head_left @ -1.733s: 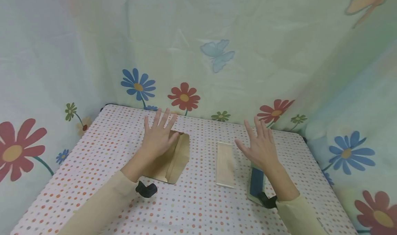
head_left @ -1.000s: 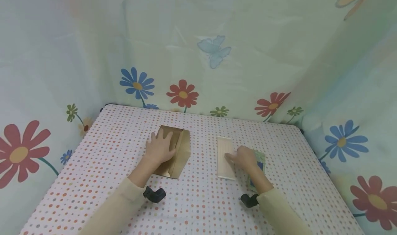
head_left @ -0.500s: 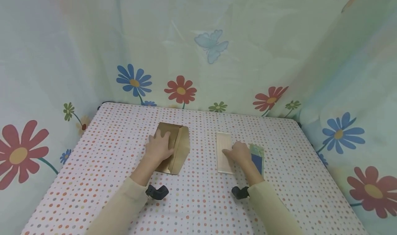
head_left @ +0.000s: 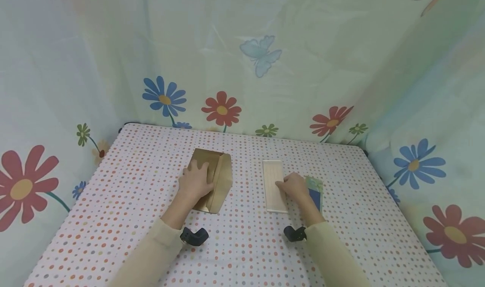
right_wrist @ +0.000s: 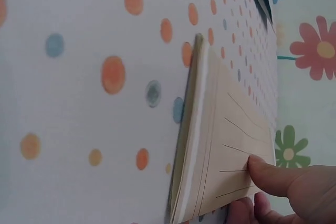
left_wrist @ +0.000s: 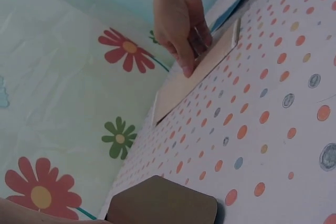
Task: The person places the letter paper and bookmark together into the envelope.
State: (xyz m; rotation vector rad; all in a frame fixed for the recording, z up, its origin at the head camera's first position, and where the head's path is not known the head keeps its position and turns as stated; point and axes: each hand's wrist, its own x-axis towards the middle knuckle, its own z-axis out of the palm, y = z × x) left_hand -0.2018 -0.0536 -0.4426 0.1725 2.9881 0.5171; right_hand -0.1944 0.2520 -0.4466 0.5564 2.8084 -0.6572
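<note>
A gold-brown envelope (head_left: 223, 179) lies on the left with its flap unfolded toward the right. My left hand (head_left: 194, 182) rests on its body, fingers spread. To the right lies a narrow cream lined sheet (head_left: 273, 190), which looks folded, with white strips at both ends. My right hand (head_left: 294, 187) pinches its right edge; the right wrist view shows the thumb on the ruled face (right_wrist: 231, 129) and fingertips underneath. In the left wrist view the right hand (left_wrist: 181, 19) reaches down onto the sheet, and the envelope flap (left_wrist: 163, 203) shows at the bottom.
A green and blue card (head_left: 314, 196) lies right of the sheet, partly covered by my right hand and forearm. The dotted tablecloth (head_left: 242, 236) covers the table. A flowered curtain (head_left: 212, 59) hangs behind its far edge.
Both hands came down from a raised, spread pose. The left settled on the envelope. The right moved left to the lined sheet and now pinches its edge; the sheet has turned slightly.
</note>
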